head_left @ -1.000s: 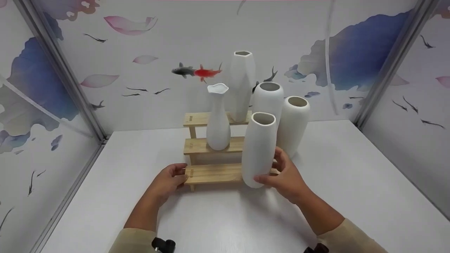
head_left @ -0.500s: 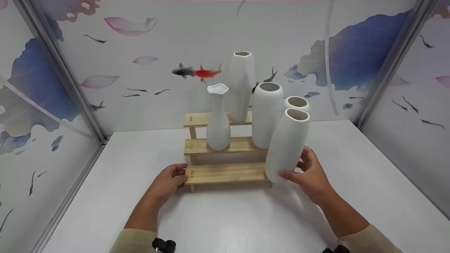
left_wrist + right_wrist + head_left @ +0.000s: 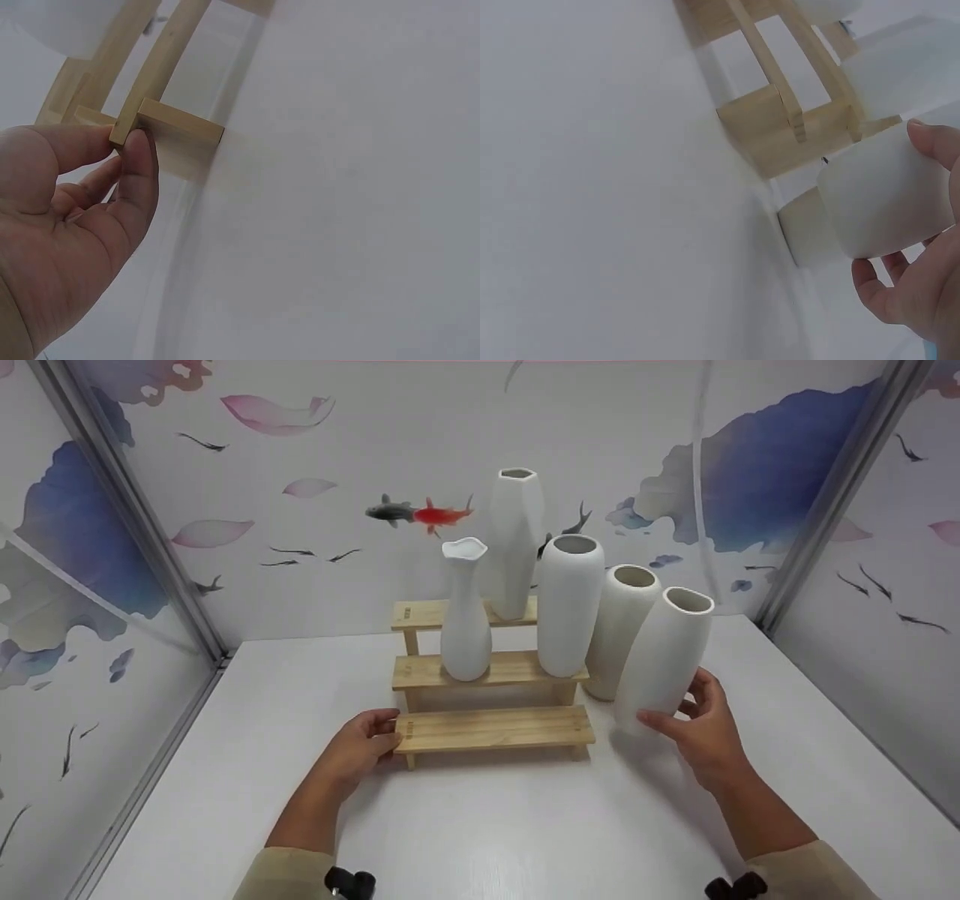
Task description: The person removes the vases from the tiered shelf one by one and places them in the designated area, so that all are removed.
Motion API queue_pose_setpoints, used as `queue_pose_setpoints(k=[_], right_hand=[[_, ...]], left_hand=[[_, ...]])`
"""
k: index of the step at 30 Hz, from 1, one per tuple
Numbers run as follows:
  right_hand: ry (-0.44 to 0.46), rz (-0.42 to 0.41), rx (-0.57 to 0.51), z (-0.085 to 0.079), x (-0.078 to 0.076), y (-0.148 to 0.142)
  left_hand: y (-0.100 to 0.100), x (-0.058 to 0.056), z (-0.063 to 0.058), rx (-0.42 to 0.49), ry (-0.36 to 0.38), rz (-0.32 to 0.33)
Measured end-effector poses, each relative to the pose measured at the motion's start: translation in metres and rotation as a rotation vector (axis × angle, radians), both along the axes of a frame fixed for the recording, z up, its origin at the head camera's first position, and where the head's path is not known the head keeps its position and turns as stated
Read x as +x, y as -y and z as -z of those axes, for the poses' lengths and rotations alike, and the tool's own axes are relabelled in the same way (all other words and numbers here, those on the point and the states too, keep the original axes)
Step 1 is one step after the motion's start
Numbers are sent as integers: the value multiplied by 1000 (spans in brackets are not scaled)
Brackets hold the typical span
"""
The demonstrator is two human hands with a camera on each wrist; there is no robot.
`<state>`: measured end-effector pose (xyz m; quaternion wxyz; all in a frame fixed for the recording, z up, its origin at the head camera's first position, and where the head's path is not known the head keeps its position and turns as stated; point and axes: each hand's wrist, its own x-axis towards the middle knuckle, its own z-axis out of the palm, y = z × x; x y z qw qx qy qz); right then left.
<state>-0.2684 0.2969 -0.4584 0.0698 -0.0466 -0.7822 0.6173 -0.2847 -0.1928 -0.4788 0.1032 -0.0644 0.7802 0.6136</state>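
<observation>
My right hand (image 3: 709, 731) grips a white vase (image 3: 666, 656) low on its body, thumb in front and fingers behind. The vase leans to the right, and the right wrist view shows its base (image 3: 847, 206) raised off the table. Just behind it stands another white vase (image 3: 619, 622) on the tabletop, right of the wooden stand. At the left, my left hand (image 3: 365, 746) pinches the end of the lowest shelf of the three-tier wooden stand (image 3: 487, 729); in the left wrist view, thumb and fingers meet round the shelf end (image 3: 131, 120).
On the middle shelf stand a slim flared-neck vase (image 3: 466, 622) and a rounded vase (image 3: 570, 607). A tall faceted vase (image 3: 516, 547) is on the top shelf. The white table (image 3: 480, 825) is enclosed by printed panels (image 3: 315, 547) with metal corner posts (image 3: 142, 525).
My right hand has carried its vase rightward, from over the lowest shelf to beyond the stand's right end. The vase now leans more to the right. My left hand stays on the stand.
</observation>
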Motion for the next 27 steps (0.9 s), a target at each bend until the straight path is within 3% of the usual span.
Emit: queue_pose_setpoints(k=[12,27], right_hand=[[74,122,-110,14,-25,-34],[86,146,-113,18,-72,-44]], left_hand=[[-2,2,-3,9,8,-2],[0,2,-1,28,-12,-1]])
